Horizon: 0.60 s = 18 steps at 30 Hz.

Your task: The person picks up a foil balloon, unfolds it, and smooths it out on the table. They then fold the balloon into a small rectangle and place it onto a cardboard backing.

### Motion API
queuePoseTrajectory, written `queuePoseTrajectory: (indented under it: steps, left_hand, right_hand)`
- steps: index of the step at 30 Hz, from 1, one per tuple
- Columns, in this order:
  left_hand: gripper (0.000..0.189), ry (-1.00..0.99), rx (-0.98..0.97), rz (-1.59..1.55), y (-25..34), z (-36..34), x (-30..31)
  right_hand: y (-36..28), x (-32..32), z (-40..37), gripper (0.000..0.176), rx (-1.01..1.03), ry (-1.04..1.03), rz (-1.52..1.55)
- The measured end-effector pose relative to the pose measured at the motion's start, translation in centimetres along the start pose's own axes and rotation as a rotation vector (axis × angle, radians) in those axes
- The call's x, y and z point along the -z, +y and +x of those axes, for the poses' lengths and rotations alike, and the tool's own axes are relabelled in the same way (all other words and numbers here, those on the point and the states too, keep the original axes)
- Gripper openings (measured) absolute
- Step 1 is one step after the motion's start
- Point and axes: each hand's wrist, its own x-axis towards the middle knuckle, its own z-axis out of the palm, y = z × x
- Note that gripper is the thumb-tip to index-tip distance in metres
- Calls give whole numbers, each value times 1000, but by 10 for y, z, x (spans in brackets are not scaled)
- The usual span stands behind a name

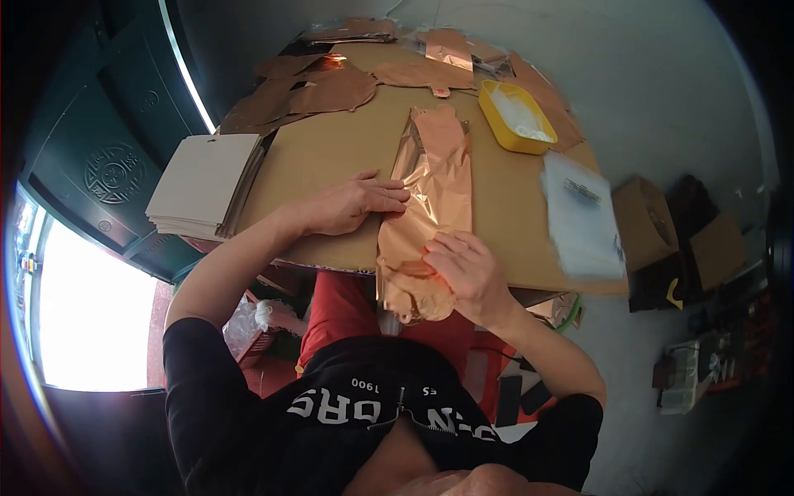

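Observation:
A long strip of shiny copper-coloured foil [438, 194] lies over the cardboard-covered table, its near end crumpled and hanging past the front edge. My left hand [354, 203] rests flat on the foil's left edge, with its fingers stretched out and pointing right. On the right side, nearer my body, my right hand [465, 273] lies on the foil just above the crumpled end. Its fingers are bent and pressed together against the foil; whether they pinch it is hidden.
A stack of white cards [203, 178] stands at the left. At the right are a yellow tray [517, 139] with white pieces and a pile of clear plastic bags [581, 219]. More copper foil sheets [335, 89] lie along the back. Cardboard boxes [645, 217] stand beyond the right edge.

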Motion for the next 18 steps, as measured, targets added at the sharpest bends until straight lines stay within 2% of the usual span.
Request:
queuePoseTrajectory:
  steps: [2,6,9,10,13,16,18]
  left_hand:
    - [54,15,10,-35,-3,2,-2]
    - [47,122,3,-182,-12,7,-9]
    - [38,161,21,-239,-11,13,-7]
    - [35,161,34,-242,-9,14,-6]
    - [28,199,87,-304,7,17,0]
    - [23,299,108,-257,5,19,-14]
    - [19,364,55,-162,6,19,-21]
  right_hand:
    - [7,6,3,20,-111,4,131]
    - [25,15,13,19,-777,-94,596]
    - [33,26,35,23,-626,45,587]
    - [41,26,35,26,-582,25,537]
    - [45,30,41,26,-553,-34,484]
    - [38,30,42,24,-656,-67,537]
    - [33,29,39,25,-396,-53,294]
